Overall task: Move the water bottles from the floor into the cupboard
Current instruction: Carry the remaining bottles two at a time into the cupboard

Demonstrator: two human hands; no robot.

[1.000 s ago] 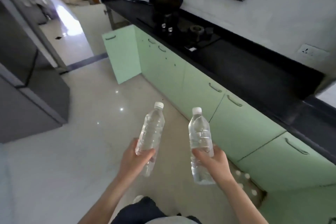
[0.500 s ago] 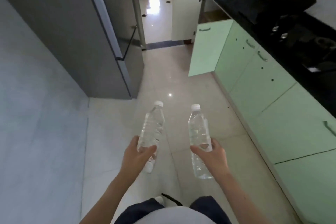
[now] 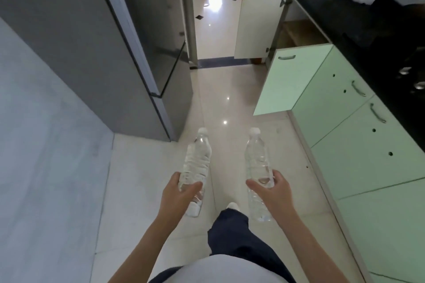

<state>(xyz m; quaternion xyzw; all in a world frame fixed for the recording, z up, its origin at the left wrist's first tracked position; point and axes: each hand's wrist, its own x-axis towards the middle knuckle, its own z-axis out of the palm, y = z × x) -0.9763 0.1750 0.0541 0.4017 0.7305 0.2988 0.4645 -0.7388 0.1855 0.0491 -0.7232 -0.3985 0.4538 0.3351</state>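
Open pale-green cupboard [image 3: 296, 35] ahead-right, nearer the right hand [image 3: 274, 192]
Left hand [image 3: 180, 194] grips 1 clear plastic water bottle [image 3: 196, 163]; right hand grips a 2nd bottle [image 3: 255, 158]; both caps point forward.

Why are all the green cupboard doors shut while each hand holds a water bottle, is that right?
No: the head view shows one green cupboard door open ahead. The left hand grips the left bottle, the right hand the right bottle.
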